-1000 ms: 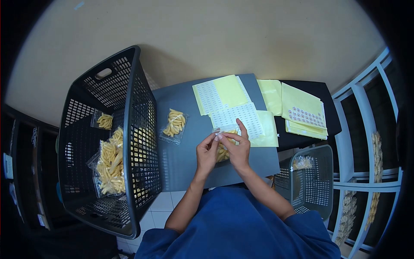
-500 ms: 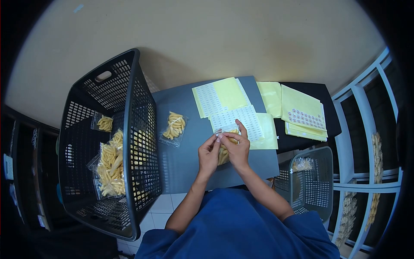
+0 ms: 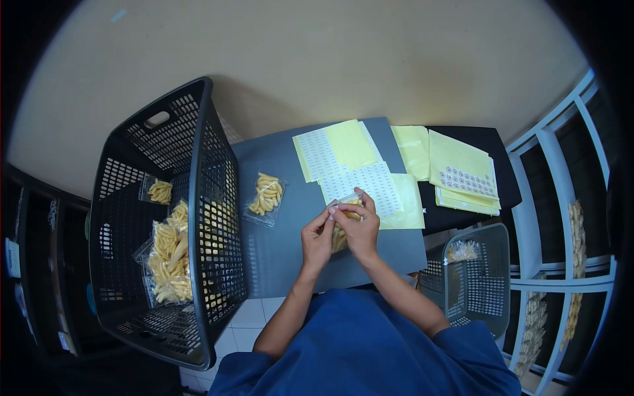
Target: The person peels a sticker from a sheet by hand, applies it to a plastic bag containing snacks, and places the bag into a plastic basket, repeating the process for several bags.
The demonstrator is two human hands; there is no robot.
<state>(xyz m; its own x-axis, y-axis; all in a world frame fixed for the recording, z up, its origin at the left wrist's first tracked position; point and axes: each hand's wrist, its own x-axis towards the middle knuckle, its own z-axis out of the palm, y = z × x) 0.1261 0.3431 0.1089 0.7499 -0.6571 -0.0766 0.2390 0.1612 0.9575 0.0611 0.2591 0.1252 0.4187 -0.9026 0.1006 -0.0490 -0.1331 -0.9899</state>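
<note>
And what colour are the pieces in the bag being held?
The pieces are pale yellow; they show best in the head view.

Open near-side tabletop (image 3: 272,261) separates the left hand (image 3: 318,243) from the tall basket (image 3: 195,198) blocking leftward reach.

1. The left forearm (image 3: 290,313) slants up and inward, crossing the near edge of the worktop (image 3: 271,264).
2. The right forearm (image 3: 404,297) angles inward from the other side, crossing that edge near its right corner.
3. The left hand (image 3: 317,239) has its thumb and index finger pinched, pointing away from the torso (image 3: 363,346).
4. The right hand (image 3: 360,232) meets it thumb to thumb, its index finger raised and bent inward.
5. Both elbows are bent, wrists fairly straight.
</note>
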